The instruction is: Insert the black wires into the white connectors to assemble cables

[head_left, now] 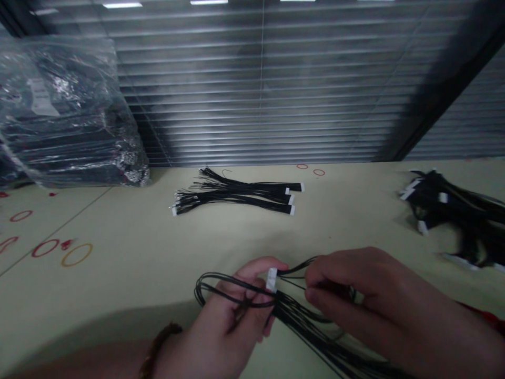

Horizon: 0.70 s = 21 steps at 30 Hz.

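Observation:
My left hand (236, 316) is closed around a bundle of thin black wires near a white connector (272, 279), which sits between the thumb and fingers. Some wires (221, 279) loop back over the fingers to the left. The rest of the wire bundle (311, 326) trails down to the right, passing beneath my other hand. To the right of the connector, my right hand (366, 295) pinches a few thin wires between thumb and forefinger. Its other fingers are curled, and the wire ends inside the grip are hidden.
Several black wire harnesses (236, 196) with white connectors lie at the table's far side. More harnesses (453, 205) are heaped at the right. A clear plastic bag (71, 116) of wires stands back left. Rubber bands (77, 255) lie on the left. Blinds (260, 84) rise behind.

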### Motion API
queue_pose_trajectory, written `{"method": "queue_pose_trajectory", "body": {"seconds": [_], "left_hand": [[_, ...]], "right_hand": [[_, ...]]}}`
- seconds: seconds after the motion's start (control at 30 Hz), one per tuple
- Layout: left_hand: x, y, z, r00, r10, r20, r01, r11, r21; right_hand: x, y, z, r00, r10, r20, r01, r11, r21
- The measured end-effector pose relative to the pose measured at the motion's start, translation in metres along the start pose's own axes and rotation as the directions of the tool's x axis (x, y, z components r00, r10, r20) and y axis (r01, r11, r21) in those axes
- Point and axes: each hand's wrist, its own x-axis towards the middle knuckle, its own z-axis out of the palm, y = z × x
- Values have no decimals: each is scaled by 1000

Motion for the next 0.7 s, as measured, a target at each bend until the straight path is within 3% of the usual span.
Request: {"method": "queue_pose_trajectory", "body": {"seconds": [0.2, 0.4, 0.57, 0.7], "left_hand": [[-1, -1, 3, 1000, -5, 1, 5, 999, 43], [-3, -3, -1, 999, 38, 32, -43, 986, 163], [-6, -3, -2, 997, 56, 56, -66, 976, 209], [-2, -3, 0, 998, 28, 56, -35, 990, 137]], "right_hand": [[2, 0, 9, 1000, 24, -10, -24, 1000, -6], [0, 1, 15, 990, -104, -98, 95, 991, -95], [-3, 5, 21, 978, -148, -146, 124, 979, -164], [1, 5, 21, 957, -241, -164, 189, 940, -283]]}}
